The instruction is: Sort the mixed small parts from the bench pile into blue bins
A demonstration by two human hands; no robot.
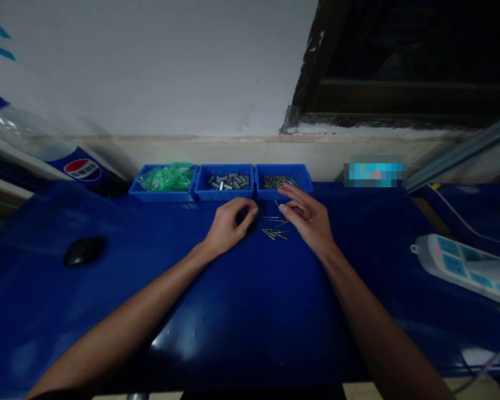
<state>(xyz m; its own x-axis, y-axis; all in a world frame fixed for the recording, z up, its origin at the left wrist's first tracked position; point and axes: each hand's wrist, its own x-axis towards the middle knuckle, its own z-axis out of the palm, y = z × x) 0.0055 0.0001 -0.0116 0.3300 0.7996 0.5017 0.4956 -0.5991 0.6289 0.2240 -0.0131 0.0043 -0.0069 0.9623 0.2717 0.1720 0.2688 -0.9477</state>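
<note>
My left hand rests over the blue table, its thumb and index finger pinched together; whatever lies between them is too small to make out. Facing it, my right hand pinches a thin metal pin between thumb and index finger, with the other fingers raised. Several loose thin pins lie scattered on the table between the hands. Just behind my right fingers stands a blue bin of pins. Beyond my left hand, a second blue bin holds short grey metal cylinders.
A third blue bin holds green plastic bags. On the left are a cola bottle and a black mouse. A white power strip lies at right. The wall rises behind the bins.
</note>
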